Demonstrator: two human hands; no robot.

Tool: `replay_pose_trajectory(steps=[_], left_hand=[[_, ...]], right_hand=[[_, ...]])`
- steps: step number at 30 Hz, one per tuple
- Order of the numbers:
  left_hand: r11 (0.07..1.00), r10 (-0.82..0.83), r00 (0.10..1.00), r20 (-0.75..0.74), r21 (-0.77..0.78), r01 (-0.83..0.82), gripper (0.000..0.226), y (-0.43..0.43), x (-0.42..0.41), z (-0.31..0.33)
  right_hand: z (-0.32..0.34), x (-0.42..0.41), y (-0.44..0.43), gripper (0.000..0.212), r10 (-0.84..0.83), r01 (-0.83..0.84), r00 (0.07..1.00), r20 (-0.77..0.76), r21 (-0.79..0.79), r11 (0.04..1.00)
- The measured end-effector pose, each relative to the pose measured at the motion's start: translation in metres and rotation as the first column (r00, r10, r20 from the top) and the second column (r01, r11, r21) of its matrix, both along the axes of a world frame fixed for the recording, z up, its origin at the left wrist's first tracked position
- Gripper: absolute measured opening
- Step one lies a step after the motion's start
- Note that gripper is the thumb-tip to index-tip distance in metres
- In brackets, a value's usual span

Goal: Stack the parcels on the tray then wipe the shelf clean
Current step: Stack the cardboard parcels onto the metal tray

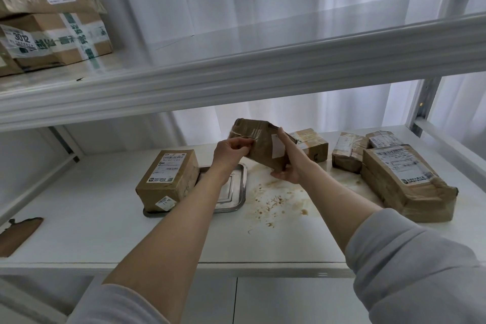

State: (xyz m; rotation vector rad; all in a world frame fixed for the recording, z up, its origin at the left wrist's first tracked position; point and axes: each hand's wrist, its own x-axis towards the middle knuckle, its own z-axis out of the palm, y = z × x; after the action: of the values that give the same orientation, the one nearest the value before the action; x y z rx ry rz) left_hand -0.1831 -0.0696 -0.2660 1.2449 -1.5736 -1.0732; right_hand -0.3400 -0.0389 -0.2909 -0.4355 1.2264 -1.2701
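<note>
1. Here, nearest the camera, two grey sleeves (420, 271) give way to bare forearms reaching over the glossy white shelf (105, 231).
2. A dried brown spatter (276, 200) stains the shelf just beside the shallow rectangular steel tray (238, 192). A taped cardboard box with white labels (168, 179) already sits on the tray's left part.
3. A crumpled brown paper-wrapped parcel (263, 144) is held clear of the shelf, above the tray's right edge and the stain. The left hand (231, 151) pinches its left edge with curled fingers. The right hand (288, 166) clasps its lower right corner, fingers underneath.
4. The parcel looks light and rather soft. Its shiny tape may be slippery, so a hold on opposite edges seems safest.
5. Farther right lie more taped parcels, the largest a flat, creased brown package (405, 179), in front of pale curtains (289, 113).
</note>
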Motion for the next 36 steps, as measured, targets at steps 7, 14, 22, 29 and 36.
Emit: replay_pose_trajectory(steps=[7, 14, 22, 29, 36], left_hand=[[0.992, -0.095, 0.990, 0.104, -0.074, 0.103, 0.030, 0.004, -0.009, 0.008], [0.983, -0.162, 0.978, 0.133, -0.069, 0.172, 0.028, 0.006, -0.007, 0.006], [0.998, -0.018, 0.994, 0.105, -0.061, 0.025, 0.017, 0.012, -0.006, 0.011], [0.967, 0.149, 0.988, 0.039, 0.204, -0.154, 0.076, 0.005, -0.009, 0.005], [0.887, 0.076, 0.986, -0.147, 0.462, 0.000, 0.063, 0.007, -0.002, 0.004]], right_hand=[[-0.005, 0.006, 0.004, 0.098, 0.008, -0.008, 1.000, 0.024, 0.001, 1.000], [-0.003, 0.003, 0.008, 0.096, -0.066, 0.058, 0.983, 0.170, 0.053, 0.997], [0.001, 0.005, 0.010, 0.053, -0.055, 0.051, 0.985, 0.162, 0.025, 0.998], [0.009, 0.019, 0.007, 0.054, -0.032, 0.036, 0.994, 0.105, -0.036, 0.999], [0.005, 0.013, 0.007, 0.026, 0.016, -0.013, 0.998, 0.060, -0.057, 0.998]])
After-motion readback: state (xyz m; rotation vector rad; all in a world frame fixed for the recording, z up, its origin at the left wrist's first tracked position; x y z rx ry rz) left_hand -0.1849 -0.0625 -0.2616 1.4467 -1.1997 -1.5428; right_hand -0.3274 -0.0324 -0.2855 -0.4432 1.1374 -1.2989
